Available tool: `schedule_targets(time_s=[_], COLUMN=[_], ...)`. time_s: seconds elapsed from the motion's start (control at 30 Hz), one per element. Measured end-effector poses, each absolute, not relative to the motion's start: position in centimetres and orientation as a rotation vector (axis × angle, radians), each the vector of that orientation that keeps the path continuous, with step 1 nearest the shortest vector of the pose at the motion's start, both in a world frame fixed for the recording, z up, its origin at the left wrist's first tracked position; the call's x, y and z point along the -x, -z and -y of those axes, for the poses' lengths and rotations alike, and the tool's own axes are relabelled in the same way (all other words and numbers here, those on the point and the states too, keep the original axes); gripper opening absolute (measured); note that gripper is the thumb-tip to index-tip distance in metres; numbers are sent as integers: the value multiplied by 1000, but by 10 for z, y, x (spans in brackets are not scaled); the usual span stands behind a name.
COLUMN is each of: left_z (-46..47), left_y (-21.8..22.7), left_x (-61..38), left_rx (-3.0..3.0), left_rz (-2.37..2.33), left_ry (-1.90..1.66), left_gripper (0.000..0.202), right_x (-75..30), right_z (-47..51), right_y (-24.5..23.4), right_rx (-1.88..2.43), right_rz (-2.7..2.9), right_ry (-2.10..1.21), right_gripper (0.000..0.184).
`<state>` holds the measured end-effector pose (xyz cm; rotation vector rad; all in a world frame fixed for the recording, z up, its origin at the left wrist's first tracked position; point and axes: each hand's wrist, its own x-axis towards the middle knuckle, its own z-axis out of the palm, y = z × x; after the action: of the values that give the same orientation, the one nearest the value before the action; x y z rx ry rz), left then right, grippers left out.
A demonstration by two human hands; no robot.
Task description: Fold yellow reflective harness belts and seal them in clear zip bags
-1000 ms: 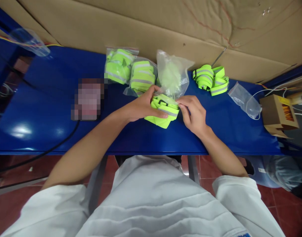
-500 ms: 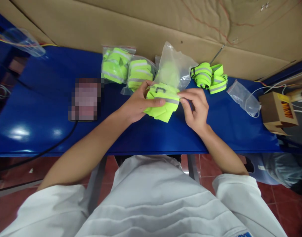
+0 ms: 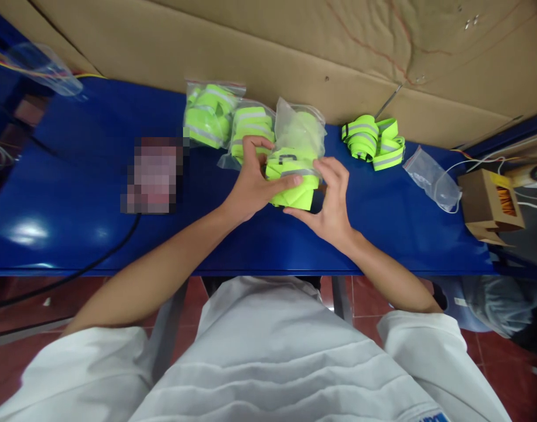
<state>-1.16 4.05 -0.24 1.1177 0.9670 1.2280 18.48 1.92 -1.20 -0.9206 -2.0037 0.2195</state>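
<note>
My left hand [image 3: 256,186] grips a folded neon-yellow reflective strap [image 3: 294,189] from the left, its thumb lying across the front. A grey stripe and a black buckle [image 3: 287,158] show on the strap. My right hand [image 3: 332,202] cups the same strap, fingers at its right side and thumb under its near edge. A clear plastic bag [image 3: 288,120] rises from the far end of the strap; how far it covers the strap is hard to tell. Directly behind, yellow shows through plastic, partly hidden.
Two bagged yellow straps [image 3: 209,117] [image 3: 253,126] lie to the left along the cardboard wall [image 3: 250,47]. Unbagged rolled straps [image 3: 362,138] sit to the right, beside a flat plastic bag [image 3: 433,179] and a cardboard box [image 3: 488,202]. A black cable [image 3: 105,255] crosses the blue table's [image 3: 92,240] left side.
The raised plastic bag has dropped lower and moved left. My right hand has shifted left, from pinching the strap's right edge to cupping its side and near edge.
</note>
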Motion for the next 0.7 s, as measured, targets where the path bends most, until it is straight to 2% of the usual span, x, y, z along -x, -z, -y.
schedule_targets(time_s=[0.07, 0.13, 0.27, 0.4, 0.6, 0.7], left_z=[-39, -38, -39, -43, -42, -44], left_y=[1, -3, -11, -4, 16, 20], left_x=[11, 12, 14, 14, 8, 9], left_rx=[-1135, -1133, -1050, -1116, -1308, -1326], left_rz=[-960, -928, -819, -885, -994, -1054], left_ry=[-1232, -1234, -1177, -1238, -1366, -1372], left_gripper=[88, 75, 54, 57, 59, 57], right_x=[-187, -193, -206, -208, -198, -193], right_z=[-20, -23, -31, -31, -10, -4], right_y=[9, 6, 7, 7, -12, -19], right_rx=[931, 962, 961, 964, 1208, 1282], right_rz=[2029, 2026, 1937, 1989, 2421, 2551], right_ry=[-225, -219, -234, -184, 292, 404], right_gripper=[70, 54, 44, 46, 61, 73])
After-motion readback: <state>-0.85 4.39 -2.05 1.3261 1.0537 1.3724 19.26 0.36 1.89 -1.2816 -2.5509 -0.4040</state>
